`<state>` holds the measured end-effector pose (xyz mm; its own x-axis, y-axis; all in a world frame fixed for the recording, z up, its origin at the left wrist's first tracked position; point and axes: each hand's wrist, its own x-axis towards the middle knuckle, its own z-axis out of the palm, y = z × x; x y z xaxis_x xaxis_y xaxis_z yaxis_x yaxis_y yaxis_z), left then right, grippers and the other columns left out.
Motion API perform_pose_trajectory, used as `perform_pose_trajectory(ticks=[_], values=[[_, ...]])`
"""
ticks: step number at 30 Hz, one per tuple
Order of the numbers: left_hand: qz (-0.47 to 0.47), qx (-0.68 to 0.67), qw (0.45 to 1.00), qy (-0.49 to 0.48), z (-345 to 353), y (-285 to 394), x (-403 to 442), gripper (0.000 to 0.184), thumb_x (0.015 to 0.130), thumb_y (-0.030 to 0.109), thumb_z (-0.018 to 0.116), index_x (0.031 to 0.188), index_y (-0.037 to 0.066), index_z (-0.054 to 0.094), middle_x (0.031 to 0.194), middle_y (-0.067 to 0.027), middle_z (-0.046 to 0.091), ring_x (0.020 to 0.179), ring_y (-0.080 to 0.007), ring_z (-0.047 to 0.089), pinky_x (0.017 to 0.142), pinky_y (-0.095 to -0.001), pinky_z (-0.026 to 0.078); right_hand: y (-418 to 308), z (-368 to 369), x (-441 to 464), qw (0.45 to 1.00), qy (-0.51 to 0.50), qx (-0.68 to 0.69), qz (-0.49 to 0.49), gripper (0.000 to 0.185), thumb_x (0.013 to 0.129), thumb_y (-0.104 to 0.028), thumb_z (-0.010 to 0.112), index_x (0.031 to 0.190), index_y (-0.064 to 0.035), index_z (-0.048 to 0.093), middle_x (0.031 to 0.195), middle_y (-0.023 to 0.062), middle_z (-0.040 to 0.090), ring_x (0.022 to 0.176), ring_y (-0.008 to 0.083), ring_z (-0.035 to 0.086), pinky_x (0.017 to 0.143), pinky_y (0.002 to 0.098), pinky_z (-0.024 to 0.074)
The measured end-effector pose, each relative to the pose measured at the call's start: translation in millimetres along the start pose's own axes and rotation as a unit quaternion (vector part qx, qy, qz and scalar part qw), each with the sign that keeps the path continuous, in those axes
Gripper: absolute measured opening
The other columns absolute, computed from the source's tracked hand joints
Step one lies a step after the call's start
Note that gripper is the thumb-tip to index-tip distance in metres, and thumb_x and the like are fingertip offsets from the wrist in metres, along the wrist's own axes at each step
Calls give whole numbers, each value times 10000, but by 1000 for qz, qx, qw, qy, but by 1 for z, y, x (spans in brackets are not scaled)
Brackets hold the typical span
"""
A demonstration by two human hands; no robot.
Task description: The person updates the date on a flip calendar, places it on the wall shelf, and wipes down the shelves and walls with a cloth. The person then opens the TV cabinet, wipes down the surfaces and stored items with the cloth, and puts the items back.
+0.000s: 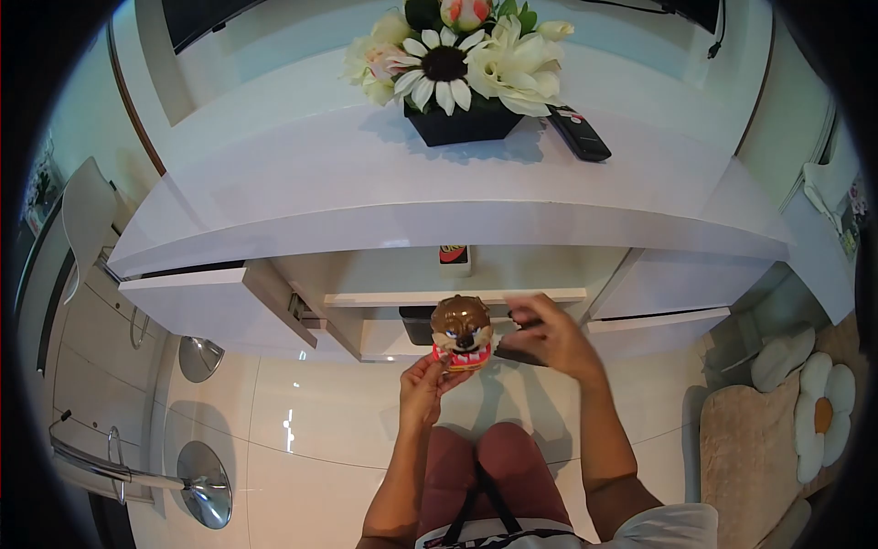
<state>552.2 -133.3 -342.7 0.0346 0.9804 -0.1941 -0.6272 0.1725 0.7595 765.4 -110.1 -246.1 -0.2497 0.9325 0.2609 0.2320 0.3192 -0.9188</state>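
Observation:
A toy dog head (462, 328), brown on top with a black nose, white teeth and a red jaw, is held up in front of the shelves. My left hand (425, 384) grips it from below, with the thumb at the front of the jaw. To the right of the toy, apart from it, is my right hand (549, 339). Its fingers are bent and spread, slightly blurred, and I see nothing held in them.
Ahead stands a white cabinet (476, 224) bearing a flower pot (466, 126) and a remote control (578, 134). A small box (454, 260) sits on its shelf. The left drawer (197, 297) is pulled out. Stool bases (205, 485) are at left, a cushioned seat (745, 448) at right.

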Motion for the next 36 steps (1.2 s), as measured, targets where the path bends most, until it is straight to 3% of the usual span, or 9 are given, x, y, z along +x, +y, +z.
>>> perform_pose_trajectory(ticks=[3, 6, 8, 11, 16, 19, 24, 29, 36], values=[[-18, 7, 1000, 0, 1, 0, 2, 213, 886, 47, 539, 1003, -131, 532, 927, -218, 630, 835, -323, 663, 785, -400, 575, 98, -37, 5, 963, -112, -66, 238, 405, 740, -246, 748, 1103, -107, 634, 886, 77, 633, 772, 186, 611, 789, 323, 493], [-35, 8, 999, -6, 5, 1, 1, 218, 888, 45, 535, 1013, -134, 524, 937, -230, 626, 840, -332, 661, 786, -401, 575, 220, -11, 29, 941, -176, -214, 196, 481, 729, -369, 732, 1117, -114, 604, 1145, 151, 536, 935, 279, 579, 811, 411, 476], [-50, -15, 998, -17, 6, 2, -1, 199, 889, 35, 527, 995, -134, 526, 934, -239, 625, 854, -346, 656, 794, -412, 572, 276, 17, 25, 859, 90, -500, 70, 510, 711, -360, 726, 1165, -181, 579, 1313, 185, 401, 1136, 415, 435, 941, 519, 374], [-96, -18, 995, -15, 9, 8, -4, 180, 885, 27, 527, 969, -133, 530, 927, -246, 626, 872, -360, 650, 808, -420, 566, 312, 27, 15, 866, 118, -478, 90, 519, 717, -293, 718, 1201, -213, 548, 1375, 186, 289, 1229, 502, 270, 1003, 591, 254], [-93, -33, 993, -60, 8, 9, -5, 158, 878, 6, 514, 959, -127, 536, 928, -249, 626, 871, -365, 650, 810, -414, 566, 283, 14, -11, 928, 73, -346, 121, 281, 713, 61, 577, 950, -83, 623, 1056, 76, 582, 1056, 274, 535, 910, 408, 398], [-76, 6, 995, -59, 15, 14, -10, 176, 880, 1, 495, 994, -127, 538, 935, -238, 629, 846, -344, 660, 797, -402, 570, 227, 5, -43, 973, 204, -56, 87, 256, 727, 68, 544, 944, -46, 617, 1006, 94, 580, 978, 241, 565, 859, 327, 439], [-46, 100, 993, -31, 11, -2, -21, 254, 893, 22, 486, 1097, -123, 528, 930, -194, 638, 830, -269, 668, 765, -370, 579, 23, -4, -61, 954, 260, 69, -135, 288, 784, 34, 478, 1049, -2, 587, 1036, 131, 571, 981, 238, 568, 889, 324, 434], [-14, 104, 994, -18, 5, -28, -41, 246, 902, 51, 507, 1112, -64, 560, 938, -122, 650, 736, -159, 656, 667, -277, 573, -34, 2, -43, 965, -23, -183, -186, 616, 607, 77, 581, 1187, -133, 586, 1313, 100, 447, 1229, 289, 396, 1005, 375, 369], [-17, 100, 995, -3, 20, -17, -61, 265, 890, 51, 534, 1135, -46, 563, 939, -90, 650, 740, -128, 649, 663, -251, 561, -28, 14, -57, 991, -19, -42, -123, 595, 580, 158, 489, 1104, -90, 623, 1152, 109, 575, 1106, 266, 526, 977, 330, 417]])
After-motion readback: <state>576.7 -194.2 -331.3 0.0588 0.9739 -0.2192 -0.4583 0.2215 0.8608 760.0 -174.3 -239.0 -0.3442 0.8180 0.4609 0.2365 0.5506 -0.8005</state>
